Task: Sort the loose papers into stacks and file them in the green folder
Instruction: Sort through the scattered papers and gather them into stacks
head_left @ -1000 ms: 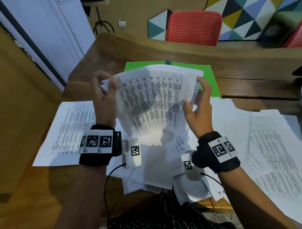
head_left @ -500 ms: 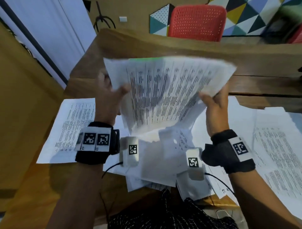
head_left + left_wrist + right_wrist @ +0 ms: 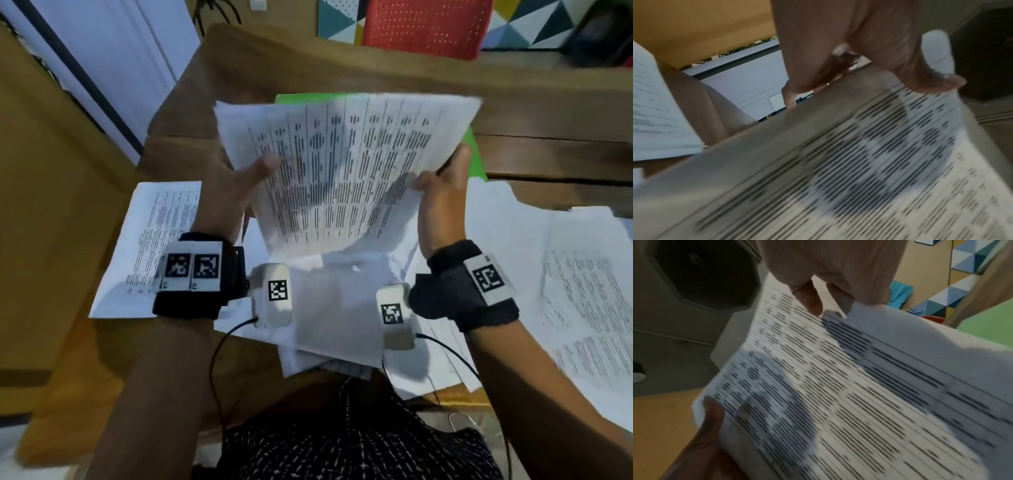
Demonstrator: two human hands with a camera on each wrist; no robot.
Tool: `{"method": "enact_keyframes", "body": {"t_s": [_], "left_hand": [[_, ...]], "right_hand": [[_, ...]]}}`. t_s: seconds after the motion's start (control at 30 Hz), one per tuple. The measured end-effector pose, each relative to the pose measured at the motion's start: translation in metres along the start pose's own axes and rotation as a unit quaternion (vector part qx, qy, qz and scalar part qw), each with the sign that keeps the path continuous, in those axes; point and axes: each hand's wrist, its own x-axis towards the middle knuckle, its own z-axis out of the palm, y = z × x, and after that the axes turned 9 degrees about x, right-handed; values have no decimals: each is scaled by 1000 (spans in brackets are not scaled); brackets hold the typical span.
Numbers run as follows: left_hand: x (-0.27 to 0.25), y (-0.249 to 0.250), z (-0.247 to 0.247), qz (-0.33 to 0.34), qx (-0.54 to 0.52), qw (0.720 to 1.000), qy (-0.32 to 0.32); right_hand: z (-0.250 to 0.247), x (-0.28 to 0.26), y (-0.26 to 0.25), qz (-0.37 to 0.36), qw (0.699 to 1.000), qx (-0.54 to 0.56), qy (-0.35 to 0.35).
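Two hands, left hand [image 3: 236, 192] and right hand [image 3: 442, 202], pinching one printed sheaf [image 3: 346, 171], one green folder [image 3: 474, 154] behind

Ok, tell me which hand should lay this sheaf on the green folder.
Right, probably. The right hand grips the sheaf at the edge nearest the folder's visible green part. The left hand grips the opposite edge, farther from that part, so it could let go.

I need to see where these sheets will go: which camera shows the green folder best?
The head view: the green folder lies on the desk beyond the held sheets, showing only along their top and right edges. The right wrist view catches a blurred green patch. The left wrist view shows none of it.
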Motion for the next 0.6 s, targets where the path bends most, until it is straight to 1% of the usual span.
{"method": "enact_keyframes", "body": {"t_s": [0.07, 0.17, 0.23, 0.3, 0.33, 0.37, 0.43, 0.5, 0.6], "left_hand": [[-6, -21, -4, -62, 36, 997, -2], [-21, -50, 4, -135, 64, 988, -45], [-32, -59, 9, -155, 88, 983, -47], [-29, -63, 4, -162, 118, 979, -36], [-22, -62, -2, -167, 133, 977, -24], [-15, -57, -8, -156, 148, 977, -9], [-2, -46, -29, -135, 135, 981, 28], [14, -35, -55, -135, 133, 978, 87], [39, -34, -113, -131, 194, 954, 190]], "right_hand": [[-2, -12, 18, 17, 999, -42, 16], [-4, -27, 42, 20, 992, -118, 38], [-2, -28, 44, 16, 992, -114, 49], [4, -22, 41, 12, 995, -81, 62], [9, -19, 39, 5, 995, -71, 67], [16, -16, 38, 0, 995, -69, 69], [34, -16, 44, 16, 994, -90, 58], [53, -22, 62, 59, 988, -142, 7], [86, -38, 98, 131, 955, -249, -92]]}}
